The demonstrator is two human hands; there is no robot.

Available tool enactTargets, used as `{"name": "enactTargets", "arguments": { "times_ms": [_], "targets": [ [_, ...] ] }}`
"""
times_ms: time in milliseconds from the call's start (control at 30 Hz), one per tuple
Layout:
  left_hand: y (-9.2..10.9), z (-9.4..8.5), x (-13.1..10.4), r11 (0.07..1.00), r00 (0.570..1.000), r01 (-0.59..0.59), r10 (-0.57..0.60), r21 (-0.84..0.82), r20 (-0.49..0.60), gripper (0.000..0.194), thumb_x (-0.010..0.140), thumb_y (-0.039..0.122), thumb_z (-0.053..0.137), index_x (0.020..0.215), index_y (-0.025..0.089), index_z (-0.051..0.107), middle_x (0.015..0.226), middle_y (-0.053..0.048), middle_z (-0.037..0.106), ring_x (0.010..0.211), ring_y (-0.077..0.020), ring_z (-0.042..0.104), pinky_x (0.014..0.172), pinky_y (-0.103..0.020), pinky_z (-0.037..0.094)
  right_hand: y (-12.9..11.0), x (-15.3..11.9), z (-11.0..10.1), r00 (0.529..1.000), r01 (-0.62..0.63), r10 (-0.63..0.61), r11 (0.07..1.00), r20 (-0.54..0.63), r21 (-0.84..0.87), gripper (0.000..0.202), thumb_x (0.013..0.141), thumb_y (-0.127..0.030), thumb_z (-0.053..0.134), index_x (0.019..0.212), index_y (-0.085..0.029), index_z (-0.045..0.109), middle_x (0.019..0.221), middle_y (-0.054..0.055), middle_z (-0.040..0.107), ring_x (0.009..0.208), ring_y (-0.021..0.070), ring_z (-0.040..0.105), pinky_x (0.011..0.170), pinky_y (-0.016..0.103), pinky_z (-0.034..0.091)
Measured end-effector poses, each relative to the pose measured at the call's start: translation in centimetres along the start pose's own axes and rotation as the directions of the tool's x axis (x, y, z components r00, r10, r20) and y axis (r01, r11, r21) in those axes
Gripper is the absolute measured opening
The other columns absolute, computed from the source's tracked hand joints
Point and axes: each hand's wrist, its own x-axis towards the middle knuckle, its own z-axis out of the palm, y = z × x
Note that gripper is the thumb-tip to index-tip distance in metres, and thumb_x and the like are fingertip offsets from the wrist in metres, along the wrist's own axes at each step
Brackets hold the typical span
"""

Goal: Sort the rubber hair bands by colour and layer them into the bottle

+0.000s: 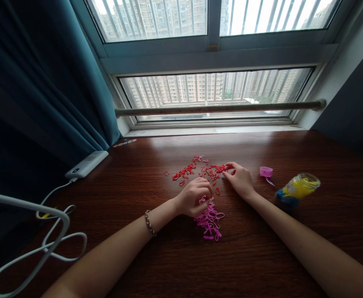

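Left hand (196,196): curled over far end of pink bands (210,223); grip unclear
Right hand (239,179): fingertips at right end of red bands (218,168); hold unclear

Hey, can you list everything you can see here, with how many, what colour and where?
Table: one, dark reddish brown, under everything
Red bands: many, loosely scattered, table centre
Pink bands: many, heaped nearer the person
Pink ring-shaped item: one, right of the bands
Jar: one, clear, yellow and blue contents, right side
White device: one, beside the curtain
White cabling: looped, left; cable count unclear
Curtain: blue, left
Window: framed panes, back
Rail: one, greyish, across the window
Bracelet: one, brownish, left wrist
Hands: two, bare; left by the pink bands, right at the red ones
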Motion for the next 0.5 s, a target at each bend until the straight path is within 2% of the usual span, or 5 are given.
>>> {"name": "enactTargets", "arguments": {
  "times_ms": [67,133,267,400,500],
  "targets": [
    [0.4,0.2,0.2,0.999,0.998,-0.044,0.043,0.007,0.045,0.008,0.073,0.017,0.05,0.065,0.018,0.051,0.075,-0.005,0.06,0.076,-0.0163,0.054,0.075,-0.033,0.042,0.0,-0.2,0.3,0.999,0.041,-0.04,0.996,0.02,-0.079,0.024,0.071,-0.029,0.06,0.095,-0.022,0.061,0.084,0.002,0.067,0.073,0.0176,0.059,0.065,0.028,0.042],
    [0.3,0.1,0.2,0.998,0.999,-0.029,0.027,0.053,0.034,0.012,0.075,0.019,0.05,0.064,0.017,0.052,0.075,-0.006,0.06,0.077,-0.0166,0.054,0.077,-0.033,0.042,0.0,-0.4,0.4,0.998,0.061,-0.058,0.987,0.026,-0.146,0.02,0.073,-0.027,0.058,0.092,-0.022,0.061,0.083,0.002,0.067,0.077,0.019,0.059,0.065,0.028,0.041],
    [-1.1,-0.3,-0.1,0.968,0.989,0.115,-0.089,0.224,-0.122,0.017,0.081,0.019,0.046,0.068,0.017,0.057,0.078,-0.006,0.063,0.085,-0.0175,0.055,0.083,-0.036,0.041,0.2,-0.3,0.5,0.999,0.031,-0.027,0.988,0.029,-0.15,0.016,0.076,-0.025,0.054,0.09,-0.023,0.062,0.079,0.001,0.067,0.074,0.0189,0.059,0.061,0.028,0.041],
    [-3.4,-1.2,-0.2,0.892,0.938,0.281,-0.178,0.353,-0.297,0.015,0.083,0.019,0.046,0.08,0.017,0.061,0.087,-0.006,0.064,0.095,-0.0188,0.054,0.089,-0.038,0.039,0.4,0.1,0.6,0.999,0.02,-0.017,0.998,-0.046,0.063,0.017,0.077,-0.025,0.051,0.089,-0.019,0.061,0.081,0.004,0.066,0.071,0.0168,0.06,0.065,0.028,0.044],
    [-5.3,-2.2,-0.1,0.837,0.91,0.372,-0.244,0.401,-0.335,0.015,0.08,0.018,0.048,0.087,0.017,0.062,0.094,-0.007,0.064,0.102,-0.0212,0.053,0.092,-0.04,0.039,0.1,0.3,0.5,0.999,0.002,0.015,0.948,-0.051,0.318,0.019,0.076,-0.027,0.051,0.086,-0.016,0.062,0.081,0.007,0.066,0.074,0.0174,0.061,0.07,0.031,0.047]
  ]
}}
